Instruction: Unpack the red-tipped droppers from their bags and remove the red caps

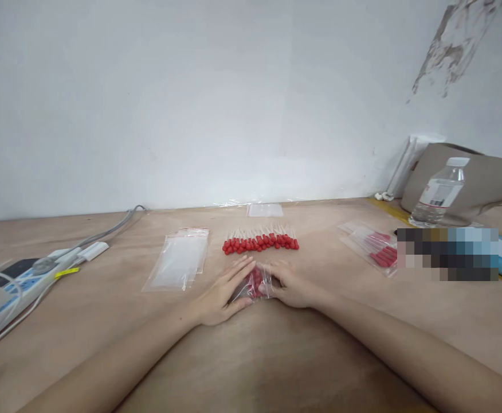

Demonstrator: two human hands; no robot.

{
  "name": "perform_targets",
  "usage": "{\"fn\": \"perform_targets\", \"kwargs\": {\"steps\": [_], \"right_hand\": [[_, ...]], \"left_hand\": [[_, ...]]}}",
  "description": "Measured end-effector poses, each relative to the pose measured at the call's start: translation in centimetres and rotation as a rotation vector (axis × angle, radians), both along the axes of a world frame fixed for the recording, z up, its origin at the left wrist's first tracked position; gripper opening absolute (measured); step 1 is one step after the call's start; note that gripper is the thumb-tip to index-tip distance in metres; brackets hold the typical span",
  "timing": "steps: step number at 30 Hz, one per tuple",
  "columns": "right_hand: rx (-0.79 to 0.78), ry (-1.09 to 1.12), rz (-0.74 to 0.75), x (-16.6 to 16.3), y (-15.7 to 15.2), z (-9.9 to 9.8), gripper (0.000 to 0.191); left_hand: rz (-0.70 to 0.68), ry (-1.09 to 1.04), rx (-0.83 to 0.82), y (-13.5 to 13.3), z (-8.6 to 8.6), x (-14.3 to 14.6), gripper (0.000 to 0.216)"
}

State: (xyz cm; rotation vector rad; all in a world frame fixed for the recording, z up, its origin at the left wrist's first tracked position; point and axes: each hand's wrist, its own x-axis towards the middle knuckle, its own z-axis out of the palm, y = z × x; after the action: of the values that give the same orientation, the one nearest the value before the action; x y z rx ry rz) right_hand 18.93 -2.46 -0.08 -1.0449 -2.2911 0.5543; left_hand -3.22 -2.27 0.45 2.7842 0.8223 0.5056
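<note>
A small clear bag filled with red-tipped sticks (256,283) lies on the wooden table (251,355) in front of me. My left hand (222,293) lies flat on the bag's left end, fingers stretched out. My right hand (291,285) presses on its right end with the fingers together. Just beyond the bag, a row of loose red-tipped sticks (260,240) is laid out side by side. A stack of empty clear zip bags (179,259) rests to the left of the row.
Filled bags of red-tipped sticks (373,246) lie at the right, with a water bottle (439,194) and a brown cardboard piece (483,178) behind. A power strip with cables (27,281) sits at the left edge. One more clear bag (265,210) lies by the wall.
</note>
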Motion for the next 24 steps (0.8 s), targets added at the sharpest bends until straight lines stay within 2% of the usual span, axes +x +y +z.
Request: {"fn": "perform_targets", "kwargs": {"steps": [2, 9, 13, 18, 21, 24], "right_hand": [[-0.013, 0.002, -0.018, 0.3, 0.2, 0.0, 0.037], [-0.119, 0.106, -0.066, -0.1, 0.4, -0.2, 0.029], [-0.070, -0.024, -0.063, -0.5, 0.0, 0.5, 0.019], [0.005, -0.171, -0.149, -0.6, -0.9, 1.3, 0.010], [0.025, -0.102, -0.122, -0.3, -1.0, 1.3, 0.014], [-0.031, 0.038, -0.006, 0.3, -0.3, 1.1, 0.021]], "left_hand": [[-0.006, -0.003, 0.032, 0.4, 0.1, 0.3, 0.064], [0.034, 0.028, 0.019, 0.4, 0.1, 0.3, 0.064], [0.018, 0.051, -0.064, 0.6, -0.1, 0.0, 0.061], [-0.003, 0.084, -0.112, 0.5, 0.1, -0.1, 0.058], [0.004, 0.090, -0.127, 0.2, 0.5, 0.0, 0.057], [0.008, 0.081, -0.139, 0.1, 0.7, 0.1, 0.056]]}}
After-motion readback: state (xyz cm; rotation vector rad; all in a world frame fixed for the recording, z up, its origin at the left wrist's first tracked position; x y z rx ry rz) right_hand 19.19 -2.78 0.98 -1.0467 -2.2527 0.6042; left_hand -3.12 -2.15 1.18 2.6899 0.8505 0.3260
